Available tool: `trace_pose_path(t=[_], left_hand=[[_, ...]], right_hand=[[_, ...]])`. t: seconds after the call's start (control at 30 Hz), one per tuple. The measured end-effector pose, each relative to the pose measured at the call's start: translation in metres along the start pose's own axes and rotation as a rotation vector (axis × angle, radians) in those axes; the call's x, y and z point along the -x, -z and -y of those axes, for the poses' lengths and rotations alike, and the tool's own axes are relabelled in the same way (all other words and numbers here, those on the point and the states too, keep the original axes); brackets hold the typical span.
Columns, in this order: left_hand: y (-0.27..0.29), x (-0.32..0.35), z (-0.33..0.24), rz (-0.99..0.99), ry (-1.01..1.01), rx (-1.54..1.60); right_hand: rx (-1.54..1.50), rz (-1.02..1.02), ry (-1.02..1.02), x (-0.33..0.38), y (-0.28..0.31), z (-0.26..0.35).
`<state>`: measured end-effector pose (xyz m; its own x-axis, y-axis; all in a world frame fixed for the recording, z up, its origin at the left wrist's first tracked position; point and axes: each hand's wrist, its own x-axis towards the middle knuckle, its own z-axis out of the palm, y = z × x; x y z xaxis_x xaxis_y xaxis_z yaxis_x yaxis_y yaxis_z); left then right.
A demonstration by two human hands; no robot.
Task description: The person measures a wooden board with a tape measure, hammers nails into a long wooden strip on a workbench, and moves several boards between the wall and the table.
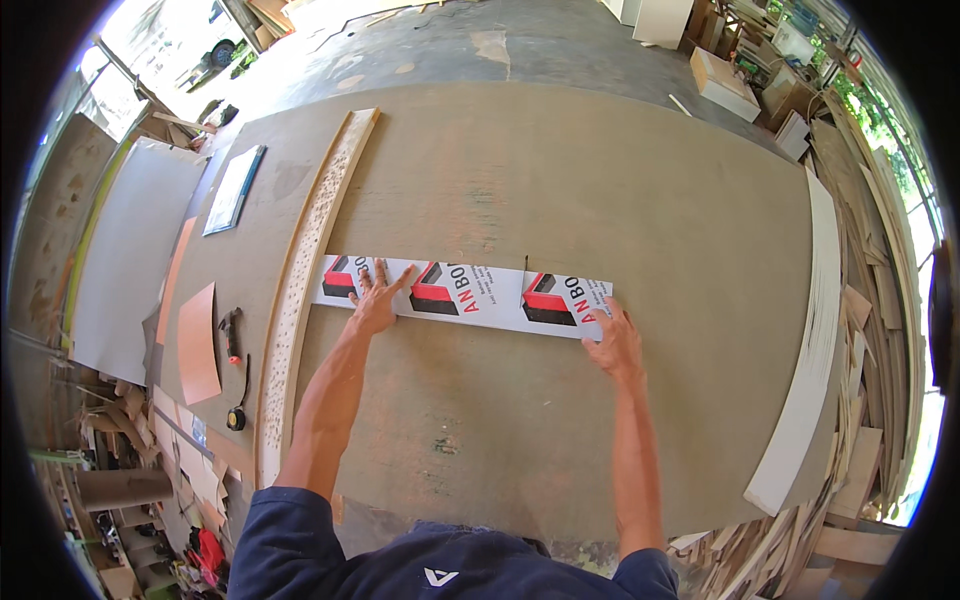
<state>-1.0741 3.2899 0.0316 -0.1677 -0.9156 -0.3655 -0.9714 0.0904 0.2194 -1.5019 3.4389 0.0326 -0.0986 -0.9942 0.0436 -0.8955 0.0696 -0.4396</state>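
Note:
A long white strip of board [500, 300], printed with red and black pictures and lettering, lies crosswise on the large work table. My left hand [374, 303] rests on its left part, fingers spread and pressed flat. At the right end, my right hand [616, 342] holds the corner, with the fingers along the short end and the thumb by the near edge. A thin dark line crosses the strip right of its middle and reaches a little past the far edge. The strip's left end meets a long pale wooden batten [313, 240], speckled with small marks.
Left of the batten lie a tape measure [236, 418], a dark tool with a red end [232, 336], an orange-pink sheet [198, 345] and a blue-edged stack [234, 192]. A white strip [806, 370] runs along the table's right edge, beside stacked timber [868, 250].

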Motion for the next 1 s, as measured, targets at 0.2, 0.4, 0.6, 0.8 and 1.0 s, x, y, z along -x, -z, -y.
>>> trace_pose_path(t=[0.2,0.4,0.6,0.8,1.0], left_hand=[[0.007,-0.007,-0.006,0.007,0.000,-0.012],[0.005,-0.017,-0.003,-0.019,-0.007,-0.026],[0.011,-0.027,-0.008,-0.008,0.013,-0.024],[0.019,-0.064,-0.010,-0.012,-0.024,-0.084],[0.039,-0.105,-0.022,0.007,-0.012,-0.062]], right_hand=[[0.008,0.009,0.007,-0.009,0.002,-0.005],[0.055,0.096,-0.025,-0.028,0.019,-0.002],[0.149,0.140,0.014,-0.049,0.020,0.003],[0.115,0.107,0.030,-0.061,0.003,-0.028],[-0.035,-0.034,-0.217,0.016,0.018,-0.050]])
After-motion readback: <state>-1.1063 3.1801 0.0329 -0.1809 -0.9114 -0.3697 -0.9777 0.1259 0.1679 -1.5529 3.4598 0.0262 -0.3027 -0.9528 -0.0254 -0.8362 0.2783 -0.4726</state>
